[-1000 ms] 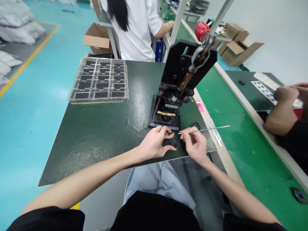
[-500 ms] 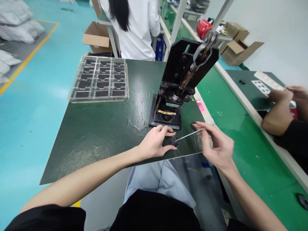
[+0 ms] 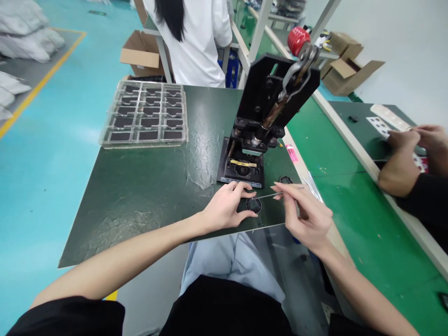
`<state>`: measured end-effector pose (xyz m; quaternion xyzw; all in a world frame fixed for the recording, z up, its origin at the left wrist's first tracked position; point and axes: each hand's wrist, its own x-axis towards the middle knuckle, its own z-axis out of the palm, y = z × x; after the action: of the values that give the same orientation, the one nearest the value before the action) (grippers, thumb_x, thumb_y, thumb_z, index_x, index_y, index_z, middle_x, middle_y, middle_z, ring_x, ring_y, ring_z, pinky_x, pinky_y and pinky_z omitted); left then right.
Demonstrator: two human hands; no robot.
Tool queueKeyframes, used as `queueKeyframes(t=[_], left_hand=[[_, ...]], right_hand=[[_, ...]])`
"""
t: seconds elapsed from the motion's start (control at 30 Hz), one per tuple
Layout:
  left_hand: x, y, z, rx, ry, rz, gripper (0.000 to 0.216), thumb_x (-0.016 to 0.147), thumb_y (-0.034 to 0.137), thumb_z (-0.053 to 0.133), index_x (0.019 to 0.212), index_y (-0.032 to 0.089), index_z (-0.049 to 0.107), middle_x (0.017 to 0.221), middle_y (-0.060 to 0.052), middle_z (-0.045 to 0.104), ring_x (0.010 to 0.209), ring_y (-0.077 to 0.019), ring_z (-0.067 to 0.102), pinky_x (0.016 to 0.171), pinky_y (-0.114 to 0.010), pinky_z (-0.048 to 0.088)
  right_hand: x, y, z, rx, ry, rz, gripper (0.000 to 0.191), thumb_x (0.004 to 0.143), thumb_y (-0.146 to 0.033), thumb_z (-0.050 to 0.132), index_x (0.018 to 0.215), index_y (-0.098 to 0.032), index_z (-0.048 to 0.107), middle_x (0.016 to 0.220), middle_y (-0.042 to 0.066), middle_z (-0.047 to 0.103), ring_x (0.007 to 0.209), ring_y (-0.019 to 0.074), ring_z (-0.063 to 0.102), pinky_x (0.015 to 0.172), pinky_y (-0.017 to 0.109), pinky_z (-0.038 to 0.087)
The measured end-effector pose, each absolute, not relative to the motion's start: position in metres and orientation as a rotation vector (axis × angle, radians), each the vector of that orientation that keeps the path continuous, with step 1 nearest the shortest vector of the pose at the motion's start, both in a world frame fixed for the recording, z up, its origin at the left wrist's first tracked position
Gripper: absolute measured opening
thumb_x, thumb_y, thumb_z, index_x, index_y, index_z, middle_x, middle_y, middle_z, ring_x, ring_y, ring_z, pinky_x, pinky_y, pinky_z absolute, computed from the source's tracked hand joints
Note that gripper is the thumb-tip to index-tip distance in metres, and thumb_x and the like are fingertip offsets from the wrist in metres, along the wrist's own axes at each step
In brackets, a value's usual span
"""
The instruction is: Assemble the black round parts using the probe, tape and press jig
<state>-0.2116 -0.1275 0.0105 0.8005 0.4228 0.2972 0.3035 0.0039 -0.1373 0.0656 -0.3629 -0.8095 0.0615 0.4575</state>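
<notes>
My left hand (image 3: pixel 226 209) rests on the dark green mat (image 3: pixel 147 186) near its front edge, thumb and fingers curled round a small round black part (image 3: pixel 253 204) that lies flat. My right hand (image 3: pixel 305 215) pinches thin metal tweezers (image 3: pixel 276 194), whose tip points left and touches the top of that part. A second round black part (image 3: pixel 285 179) lies on the mat just beyond the tweezers. Directly behind both hands stands a black hand press (image 3: pixel 266 112) with a red-knobbed lever (image 3: pixel 298 39).
A clear tray of black parts (image 3: pixel 145 116) sits at the mat's far left. To the right runs a green conveyor (image 3: pixel 343 196), with another person's hands (image 3: pixel 413 144) at a table beyond it. A person in white (image 3: pixel 196 37) stands behind, beside cardboard boxes (image 3: pixel 140 51).
My right hand swung out to the right, turning the tweezers round so their tip points left, then came back in. The tip now touches the round part. My left hand stayed put.
</notes>
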Motion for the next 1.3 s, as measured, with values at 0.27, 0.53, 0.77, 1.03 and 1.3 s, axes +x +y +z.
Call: queueKeyframes(t=[0.27,0.53,0.77,1.03,1.3], left_hand=[[-0.211,-0.127,0.011,2.118,1.12,0.78,0.058,0.081,0.044,0.087,0.122,0.02,0.053,0.123,-0.01,0.075,0.117,-0.0317,0.067,0.1,-0.046,0.055],[-0.211,-0.127,0.012,2.133,1.126,0.771,0.059,0.081,0.046,0.087,0.122,0.019,0.055,0.124,-0.01,0.073,0.12,-0.0319,0.067,0.102,-0.046,0.055],[-0.211,-0.127,0.012,2.121,1.127,0.776,0.058,0.081,0.045,0.086,0.123,0.019,0.056,0.12,-0.011,0.074,0.118,-0.0309,0.068,0.104,-0.047,0.055],[-0.211,-0.126,0.01,2.09,1.142,0.777,0.059,0.08,0.045,0.087,0.123,0.02,0.056,0.117,-0.01,0.075,0.12,-0.0314,0.067,0.104,-0.047,0.055],[-0.212,-0.126,0.012,2.071,1.132,0.762,0.06,0.08,0.044,0.088,0.122,0.021,0.053,0.117,-0.01,0.076,0.119,-0.031,0.067,0.101,-0.046,0.055]], right_hand=[[0.003,-0.135,0.065,-0.87,-2.058,0.123,0.05,0.095,0.0,0.055,0.135,-0.028,0.068,0.098,0.007,0.078,0.083,0.0215,0.075,0.074,0.04,0.064],[-0.007,-0.128,0.062,-0.937,-1.981,0.4,0.028,0.096,-0.009,0.065,0.119,-0.023,0.067,0.1,0.006,0.077,0.088,0.0208,0.077,0.08,0.037,0.065],[-0.01,-0.119,0.071,-0.969,-2.03,0.429,0.013,0.097,-0.013,0.064,0.088,-0.022,0.065,0.088,0.006,0.075,0.083,0.0207,0.073,0.074,0.036,0.061],[-0.01,-0.115,0.051,-0.917,-2.119,0.466,0.015,0.097,-0.014,0.061,0.084,-0.022,0.065,0.082,0.006,0.074,0.078,0.0206,0.071,0.07,0.036,0.06],[-0.006,-0.125,0.052,-0.965,-1.817,0.656,0.01,0.099,-0.018,0.064,0.09,-0.022,0.067,0.09,0.007,0.077,0.087,0.0214,0.075,0.076,0.038,0.062]])
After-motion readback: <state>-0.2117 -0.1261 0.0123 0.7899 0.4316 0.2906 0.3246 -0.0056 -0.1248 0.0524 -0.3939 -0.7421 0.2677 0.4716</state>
